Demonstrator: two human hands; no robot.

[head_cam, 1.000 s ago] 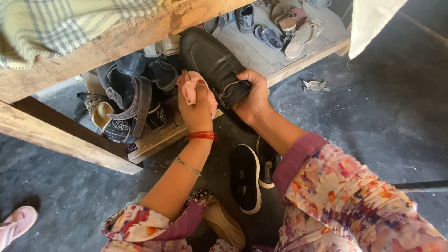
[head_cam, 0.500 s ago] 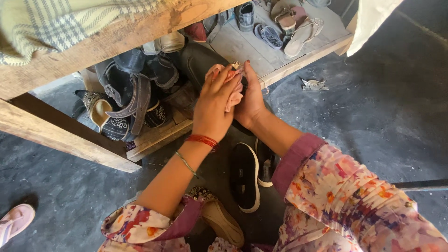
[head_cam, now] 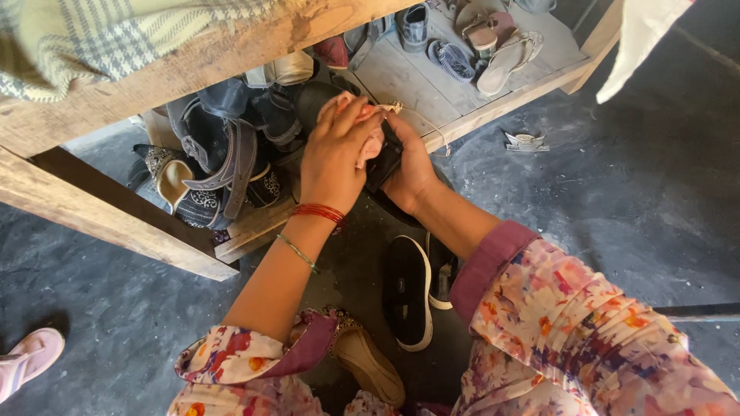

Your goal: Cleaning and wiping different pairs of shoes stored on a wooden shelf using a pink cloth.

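Near floor: tan slip-on shoe [head_cam: 368,368] and black slip-on shoe with white sole [head_cam: 407,291] are lying on the dark concrete floor [head_cam: 617,223].
Right hand [head_cam: 412,173]: grip is closing around the black leather loafer [head_cam: 316,98], holding it from below at the low wooden rack's [head_cam: 478,115] edge.
Left hand [head_cam: 333,158]: fingers are spreading flat, pressing a pink cloth [head_cam: 371,142] onto the loafer; grip is not closing around it.
Step, as judged: wiping the loafer's upper is under way.
Next move, as judged: calling for turning the loafer to expose unwiped leather while the right hand is steadying it.
Far: pale sandals [head_cam: 505,58] are resting on the rack's planks.
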